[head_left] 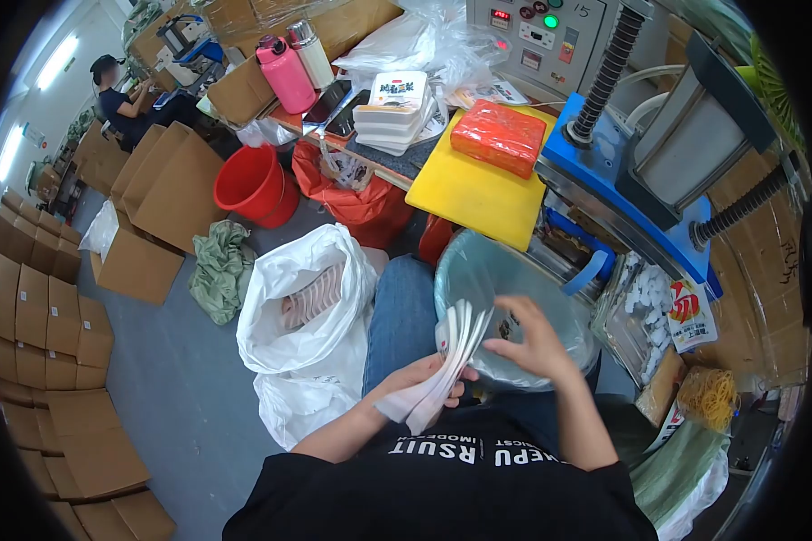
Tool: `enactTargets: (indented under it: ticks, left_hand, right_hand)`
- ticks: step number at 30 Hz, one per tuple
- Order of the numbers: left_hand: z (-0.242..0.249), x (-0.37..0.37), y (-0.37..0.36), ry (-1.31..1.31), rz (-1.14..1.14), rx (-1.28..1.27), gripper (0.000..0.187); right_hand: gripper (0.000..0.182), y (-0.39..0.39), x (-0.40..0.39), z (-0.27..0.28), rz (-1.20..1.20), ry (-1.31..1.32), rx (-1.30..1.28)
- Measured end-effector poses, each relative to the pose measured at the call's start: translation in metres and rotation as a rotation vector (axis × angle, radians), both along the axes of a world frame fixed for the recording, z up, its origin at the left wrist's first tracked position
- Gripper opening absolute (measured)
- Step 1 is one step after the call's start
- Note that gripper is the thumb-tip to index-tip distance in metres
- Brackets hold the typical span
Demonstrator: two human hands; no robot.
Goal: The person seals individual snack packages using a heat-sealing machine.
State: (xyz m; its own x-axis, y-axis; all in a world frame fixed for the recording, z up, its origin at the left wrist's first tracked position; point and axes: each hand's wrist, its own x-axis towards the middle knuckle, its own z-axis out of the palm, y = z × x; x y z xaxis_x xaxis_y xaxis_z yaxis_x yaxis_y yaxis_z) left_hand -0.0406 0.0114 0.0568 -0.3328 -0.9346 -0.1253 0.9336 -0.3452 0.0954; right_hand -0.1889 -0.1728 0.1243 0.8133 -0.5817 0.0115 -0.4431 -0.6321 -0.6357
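My left hand [430, 377] is closed around a fanned bundle of thin white flat pieces [448, 356], with soft, pale ends hanging below the fingers. Their exact kind cannot be made out. To the right, my right hand [534, 341] has thumb and fingers apart, close beside the bundle's upper end. Both hands are over the near side of a bin lined with clear plastic [559, 307]. Left of my knee stands an open white sack [271, 334] with similar pale, stacked pieces [316, 296] inside.
A blue press machine [622, 185] stands at the right, by a yellow board [469, 194] bearing a red wrapped block [499, 137]. White packs [392, 113] and a pink bottle [286, 74] sit on the table. A red bucket [257, 187] and cardboard boxes [59, 329] are leftward. Another person [122, 108] sits farther back.
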Motion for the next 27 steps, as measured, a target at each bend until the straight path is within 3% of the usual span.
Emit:
enactTargets:
  ticks: [2,3,5,6,7,9,11,12,14,15,17,19,21,22,24,25,27]
  left_hand:
    - [0.013,0.001,-0.006,0.028,-0.052,0.035,0.048]
    - [0.019,0.004,-0.012,0.050,-0.100,0.070,0.048]
    - [0.029,0.013,-0.021,0.052,-0.185,0.060,0.053]
    - [0.045,0.018,-0.022,-0.042,-0.245,0.018,0.053]
    - [0.054,0.023,-0.021,-0.135,-0.293,-0.019,0.053]
    - [0.055,0.040,-0.013,-0.362,-0.288,0.011,0.060]
    - [0.053,0.058,0.000,-0.831,-0.300,0.136,0.065]
    - [0.052,0.071,0.018,-0.602,-0.116,0.169,0.057]
    - [0.027,0.096,0.048,-0.323,0.232,0.310,0.060]
    - [0.019,0.095,0.060,-0.319,0.250,0.316,0.060]
    - [-0.001,0.081,0.089,-0.618,0.547,0.457,0.083]
    - [-0.024,0.055,0.104,-0.730,0.651,0.567,0.075]
    - [-0.017,0.042,0.109,-1.279,0.562,0.482,0.079]
    - [0.010,0.040,0.101,-1.202,0.627,0.442,0.093]
    - [0.014,0.027,0.099,-1.206,0.682,0.442,0.096]
    - [0.012,0.021,0.099,-1.226,0.735,0.445,0.099]
    - [0.001,0.003,0.101,-1.420,0.749,0.457,0.099]
  right_hand:
    - [0.082,-0.022,0.003,0.024,0.287,-0.246,0.294]
    - [0.082,-0.028,0.010,0.021,0.276,-0.244,0.289]
    - [0.101,-0.034,0.034,0.011,0.616,-0.202,0.572]
    - [0.081,-0.028,0.043,0.041,0.642,-0.199,0.784]
    - [0.081,-0.030,0.045,0.035,0.655,-0.192,0.781]
    - [0.053,-0.030,0.056,0.005,0.726,-0.140,0.801]
    - [0.029,-0.005,0.054,-0.014,0.433,-0.282,1.025]
    - [0.031,0.009,0.057,-0.035,0.339,-0.322,1.146]
    - [0.031,0.040,0.060,-0.068,0.054,-0.344,1.259]
    - [0.031,0.049,0.059,-0.088,0.022,-0.318,1.178]
    - [0.033,0.068,0.060,-0.087,-0.046,-0.284,1.200]
    - [0.035,0.077,0.054,-0.083,-0.125,-0.236,1.215]
    - [0.049,0.075,0.046,-0.077,0.037,-0.145,1.079]
    - [0.049,0.076,0.040,-0.071,0.033,-0.134,1.073]
    - [0.074,0.081,0.028,-0.062,0.163,-0.208,0.979]
    - [0.094,0.082,0.024,-0.067,0.289,-0.163,0.731]
    - [0.101,0.094,0.014,-0.062,0.311,-0.172,0.568]
